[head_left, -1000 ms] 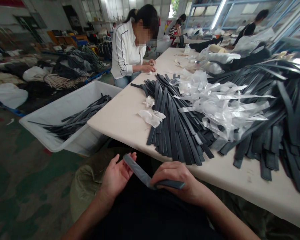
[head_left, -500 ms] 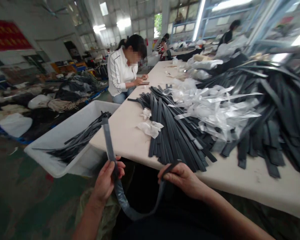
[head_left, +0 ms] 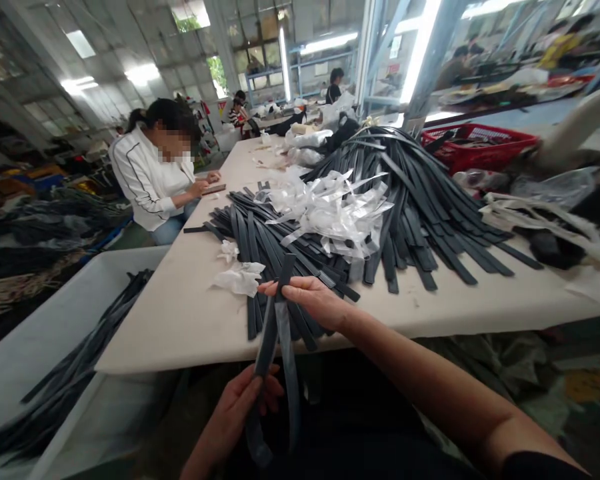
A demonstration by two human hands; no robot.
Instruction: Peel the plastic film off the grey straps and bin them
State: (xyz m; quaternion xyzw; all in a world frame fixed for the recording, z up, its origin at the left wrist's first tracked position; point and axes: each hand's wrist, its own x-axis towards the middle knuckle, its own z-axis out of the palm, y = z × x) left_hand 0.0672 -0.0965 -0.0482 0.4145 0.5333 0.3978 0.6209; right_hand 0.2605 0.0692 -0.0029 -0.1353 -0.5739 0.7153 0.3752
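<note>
At the table's edge (head_left: 145,347), two hands (head_left: 275,337) hold one dark strap (head_left: 267,343).

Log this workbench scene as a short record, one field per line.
left hand: grips a dark strap, fingers closed
right hand: pinches the same strap higher up, near its end
held strap: hangs in a loop below the right hand
table: spread dark straps, clear plastic strips, crumpled white sheet
beside table: white bin with more straps inside
far right: red basket
nearby: person in white jacket
</note>
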